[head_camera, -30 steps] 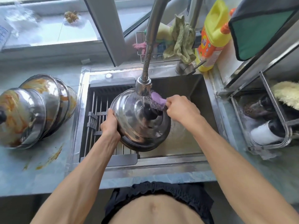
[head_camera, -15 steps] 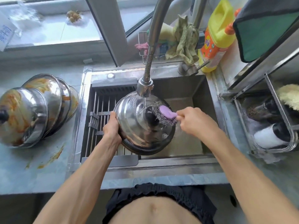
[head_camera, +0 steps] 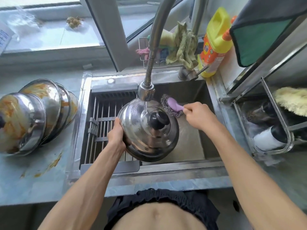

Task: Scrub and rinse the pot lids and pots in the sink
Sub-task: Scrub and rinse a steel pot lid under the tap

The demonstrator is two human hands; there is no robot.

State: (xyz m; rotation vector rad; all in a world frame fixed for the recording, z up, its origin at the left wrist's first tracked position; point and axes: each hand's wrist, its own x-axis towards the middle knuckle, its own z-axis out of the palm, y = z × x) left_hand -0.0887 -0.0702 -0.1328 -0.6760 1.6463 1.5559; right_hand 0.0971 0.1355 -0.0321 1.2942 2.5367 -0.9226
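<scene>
Holding the wet lid [head_camera: 147,128] tilted over the sink [head_camera: 211,123] by its rim, left hand [head_camera: 116,135] fingers curled, it may slip while the right hand [head_camera: 197,115] pinches the scrubber [head_camera: 171,105] beside the lid.

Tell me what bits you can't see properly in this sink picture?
Head view only:
- Underside of the lid under the tap: turned away.
- Left hand fingertips: curled behind the lid's rim.
- Scrubber handle end: inside the right hand.
- Dirty lids on the counter: the rear ones overlapped, the front one cut by the left edge.
- Detergent bottle label: too small to read.
</scene>
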